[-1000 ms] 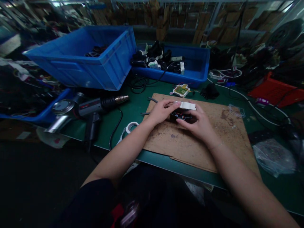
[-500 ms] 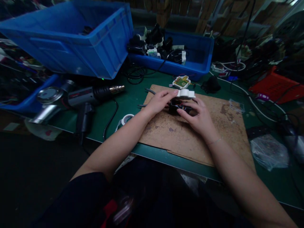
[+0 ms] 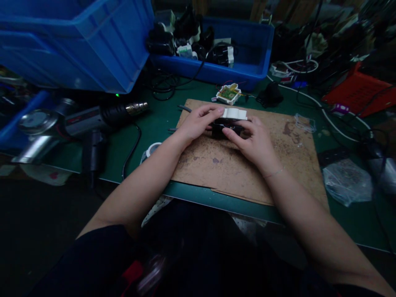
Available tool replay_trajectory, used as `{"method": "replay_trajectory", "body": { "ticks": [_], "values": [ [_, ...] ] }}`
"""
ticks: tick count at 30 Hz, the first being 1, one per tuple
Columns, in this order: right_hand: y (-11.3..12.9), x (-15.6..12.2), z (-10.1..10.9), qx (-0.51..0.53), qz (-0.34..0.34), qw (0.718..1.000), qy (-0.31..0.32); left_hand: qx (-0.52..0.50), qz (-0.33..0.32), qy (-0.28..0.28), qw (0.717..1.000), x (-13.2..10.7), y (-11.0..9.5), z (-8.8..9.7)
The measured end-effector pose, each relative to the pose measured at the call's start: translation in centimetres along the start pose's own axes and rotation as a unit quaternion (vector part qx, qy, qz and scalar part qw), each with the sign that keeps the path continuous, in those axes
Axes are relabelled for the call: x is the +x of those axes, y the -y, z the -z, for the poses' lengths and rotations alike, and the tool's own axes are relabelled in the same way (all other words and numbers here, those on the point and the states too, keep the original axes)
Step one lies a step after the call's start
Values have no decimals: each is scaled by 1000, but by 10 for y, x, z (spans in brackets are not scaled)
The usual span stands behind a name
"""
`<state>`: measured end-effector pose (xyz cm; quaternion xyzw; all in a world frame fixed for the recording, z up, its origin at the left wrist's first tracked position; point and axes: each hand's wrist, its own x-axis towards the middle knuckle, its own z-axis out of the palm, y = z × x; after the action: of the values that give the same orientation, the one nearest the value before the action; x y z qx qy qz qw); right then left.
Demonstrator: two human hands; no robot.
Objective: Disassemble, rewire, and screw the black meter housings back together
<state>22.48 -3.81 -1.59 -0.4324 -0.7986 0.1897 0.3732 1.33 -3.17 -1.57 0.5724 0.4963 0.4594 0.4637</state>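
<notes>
Both my hands meet over a brown board [image 3: 247, 173] on the green bench. My left hand [image 3: 198, 121] curls its fingers onto a white plastic part [image 3: 235, 113], which sits on top of a small black device [image 3: 224, 128] with thin wires. My right hand [image 3: 253, 142] wraps round the black device from the right and front. The device rests on the board and is mostly hidden by my fingers.
A heat gun [image 3: 93, 121] lies left of the board, with a tape roll [image 3: 152, 147] near it. Two blue bins [image 3: 93, 53] [image 3: 247, 49] stand behind, the right one holding black parts. A small circuit board [image 3: 228, 93], cables, a red tray [image 3: 359, 95] and a plastic bag [image 3: 346, 181] surround the board.
The view has tilted down and shifted, so everything sits higher in the picture. My hands stay on the same white part and black device, with fingers slightly readjusted.
</notes>
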Motion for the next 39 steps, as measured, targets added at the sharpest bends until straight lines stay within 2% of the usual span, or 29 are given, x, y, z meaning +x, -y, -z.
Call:
{"method": "replay_trajectory", "body": {
  "ticks": [5, 15, 18, 22, 25, 29, 33, 39],
  "values": [
    [9, -1, 4, 5, -3, 1000, 2, 9, 1, 8, 1000, -1, 0, 2],
    [15, -6, 1, 27, -61, 996, -53, 39, -9, 9, 999, -1, 0, 0],
    [9, -7, -4, 107, -97, 988, -59, 33, -7, 3, 999, -1, 0, 0],
    [2, -8, -11, 241, -135, 958, -73, 20, -7, 5, 1000, 0, 3, 0],
    [1, -8, -11, 268, -143, 951, -59, 16, -9, 8, 1000, -1, 3, -1],
    [2, -8, -9, 248, -154, 955, -45, 1, 4, 18, 1000, -2, -1, -1],
    [1, -7, -10, 262, -133, 956, -17, -7, 10, 29, 999, -3, -2, 1],
    [0, -8, -11, 267, -101, 958, 11, -4, -20, 53, 998, -3, 0, 5]
  ]
}}
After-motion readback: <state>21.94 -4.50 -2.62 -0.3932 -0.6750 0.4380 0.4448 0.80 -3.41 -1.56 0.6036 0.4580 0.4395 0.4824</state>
